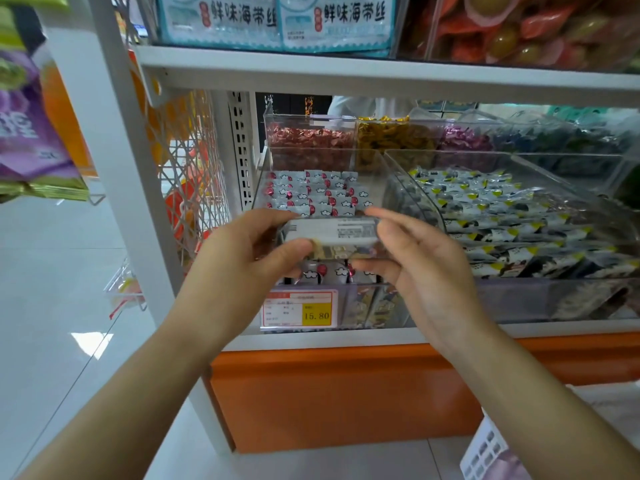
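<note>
Holding a small stack of packets [332, 233] level between them, the person's two bare hands meet at the middle of the view, forearms coming in from 7 and 5 o'clock. The left hand [249, 251] grips the stack's left end, thumb curled across the lower front edge and fingers [263, 216] wrapped over the top. The right hand [419, 261] takes the other end, its fingers [398, 216] curved round it, one along the top and the others beneath. The pale, finely printed back of the top packet faces up.

Below the arms, at 5 o'clock, is the corner of a white basket [485, 452]. An orange base [329, 393] runs under the shelf unit. At 6 o'clock from the stack a price tag [299, 308] with a yellow panel sits on the front of a clear bin [360, 306].

The stack hovers just above that bin's front edge. Pale blue packets with red dots and white clouds [311, 192] lie in rows inside it at 12 o'clock. At 3 o'clock a second bin [519, 157] holds black, white and yellow packets [502, 209].

Farther back stand boxes of red sweets [308, 140], yellow sweets [391, 136] and purple sweets [464, 140]. The upper shelf [346, 71] carries teal packs [277, 19] at 12 o'clock. A wire rack [187, 161] and purple bags [24, 133] lie at 9 o'clock.
</note>
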A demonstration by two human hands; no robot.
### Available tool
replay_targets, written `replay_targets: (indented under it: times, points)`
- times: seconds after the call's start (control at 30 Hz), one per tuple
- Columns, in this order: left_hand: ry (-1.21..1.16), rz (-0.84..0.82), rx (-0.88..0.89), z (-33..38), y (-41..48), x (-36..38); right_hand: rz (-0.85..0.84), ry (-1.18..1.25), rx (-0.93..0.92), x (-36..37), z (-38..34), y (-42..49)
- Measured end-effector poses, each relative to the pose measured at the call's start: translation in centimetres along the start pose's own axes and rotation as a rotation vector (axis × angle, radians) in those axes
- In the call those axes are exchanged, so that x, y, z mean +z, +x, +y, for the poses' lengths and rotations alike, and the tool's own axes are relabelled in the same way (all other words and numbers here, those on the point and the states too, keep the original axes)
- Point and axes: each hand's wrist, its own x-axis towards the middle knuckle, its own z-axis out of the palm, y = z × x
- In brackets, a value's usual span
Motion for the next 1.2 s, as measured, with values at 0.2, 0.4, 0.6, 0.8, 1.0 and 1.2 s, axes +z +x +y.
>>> replay_targets:
  times: [0.2, 0.4, 0.6, 0.8, 1.0, 1.2]
  points:
    - [0.181, 0.07, 0.081, -0.5, 0.7, -0.4, 0.08, -0.301, -0.121, 1.0, -0.1, 0.1]
    - [0.624, 0.113, 0.082, -2.7, 3.0, -2.4, 0.327, -0.299, -0.132, 0.0, -0.6, 2.5]
    - [0.716, -0.103, -0.024, -3.7, 2.5, -1.1, 0.195, -0.457, -0.111, 3.0, -0.5, 7.3]
    - [0.528, -0.083, 0.012, -3.8, 2.3, -2.0, -0.183, -0.915, -0.104, 6.0, -1.0, 11.4]
    - [0.461, -0.204, -0.055, -4.3, 2.0, -2.1, -0.223, -1.147, -0.149, 7.3, -1.0, 14.0]
    - [0.448, -0.232, -0.05, -4.6, 2.2, -2.2, -0.477, -1.272, -0.153, 7.9, 1.1, 12.9]
